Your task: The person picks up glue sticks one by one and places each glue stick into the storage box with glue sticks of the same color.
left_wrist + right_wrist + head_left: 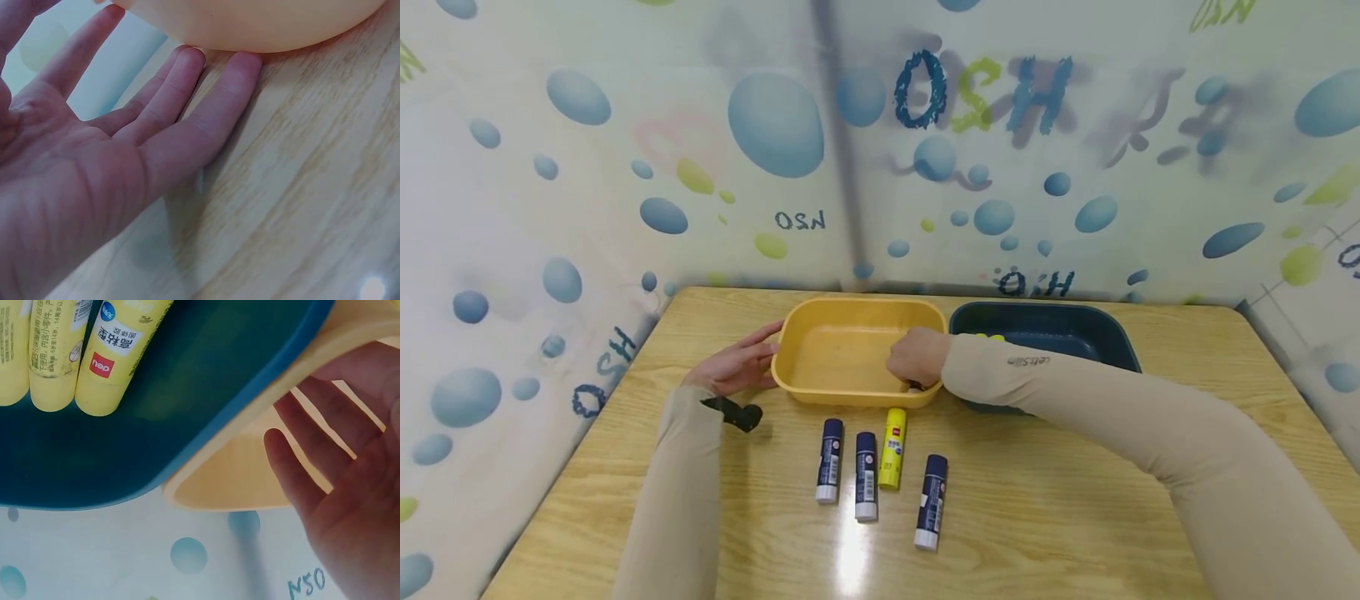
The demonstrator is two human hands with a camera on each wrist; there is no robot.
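The fingertips of my left hand [737, 367] touch the left outer side of the yellow bin [842, 398]; in the left wrist view its fingers [206, 122] are spread and slightly bent. My right hand [919, 354] reaches over the right end of this bin. Its fingers [322, 434] look loosely bent near the bin's wall in the right wrist view, and no held thing shows there. Part of that hand is cut off by the frame. In front of the bin lie a yellow glue stick [892, 450] and three dark blue ones, the nearest a white-ended glue stick [931, 502].
A dark blue bin [1045, 312] stands against the yellow bin's right side, partly covered by my right sleeve [1075, 400]. Several yellow glue sticks [115, 362] lie inside it. Behind the wooden table [1037, 517] is a wall [865, 125] with a bubble pattern.
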